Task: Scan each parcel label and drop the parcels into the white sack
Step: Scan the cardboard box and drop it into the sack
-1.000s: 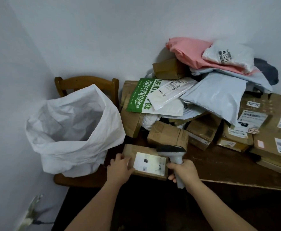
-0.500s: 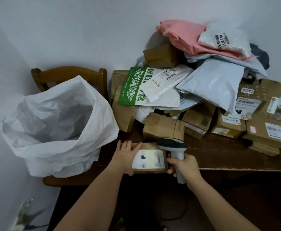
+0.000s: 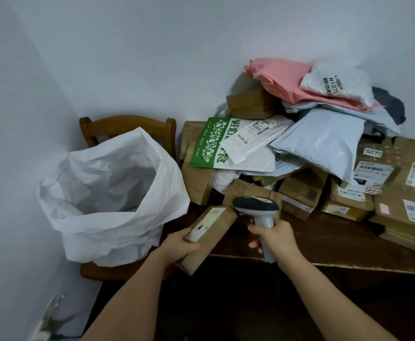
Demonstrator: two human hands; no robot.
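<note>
Parcel (image 3: 210,238), a flat brown cardboard box with a white label (image 3: 207,221) on its top face, sits tilted at the near edge of the table (image 3: 324,244), its lower end hanging past the edge. The left hand (image 3: 179,244) is closed around its near left corner, thumb on the label. The right hand (image 3: 279,238) is wrapped tight round the grip of a grey scanner (image 3: 257,209), whose dark head is just beside the box's far end, at 2 o'clock from it. At 10 o'clock from the box stands the white sack (image 3: 108,193) on a wooden chair (image 3: 127,125), mouth wide open; only crumpled lining shows inside. Farther back, from 12 to 3 o'clock, lies a heap of cardboard boxes (image 3: 302,190), a green-and-white packet (image 3: 211,143), grey mailers (image 3: 324,141) and a pink mailer (image 3: 280,77) against the wall.
</note>
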